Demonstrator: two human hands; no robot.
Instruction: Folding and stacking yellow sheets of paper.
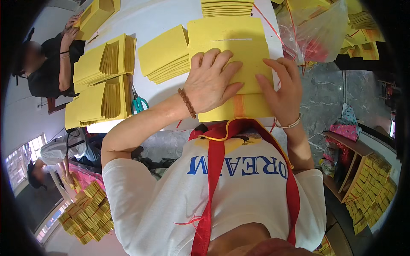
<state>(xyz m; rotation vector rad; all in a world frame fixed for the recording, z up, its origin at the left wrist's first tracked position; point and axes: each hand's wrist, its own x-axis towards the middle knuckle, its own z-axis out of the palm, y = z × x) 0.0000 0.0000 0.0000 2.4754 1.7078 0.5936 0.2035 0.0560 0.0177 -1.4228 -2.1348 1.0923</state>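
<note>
Yellow paper (pixel 226 34) lies at the table's near edge in front of me, with a light slit or strip across its upper part. A lower yellow piece with an orange patch (pixel 239 106) shows beneath its near edge. My left hand (pixel 212 79) rests on top of the paper, fingers spread and slightly bent. At the paper's right edge is my right hand (pixel 282 87), its thumb and fingers apart. Left of the paper lies a fanned stack of folded yellow paper (pixel 164 53), close to my left hand. What lies under my left palm is hidden.
Teal-handled scissors (pixel 139 103) lie beside thick yellow paper stacks (pixel 96 96) on the white table (pixel 160 17). Another person (pixel 55 68) handles yellow paper at far left. A clear plastic bag (pixel 318 38) sits to the right. Bundled yellow paper (pixel 371 192) is piled at lower right.
</note>
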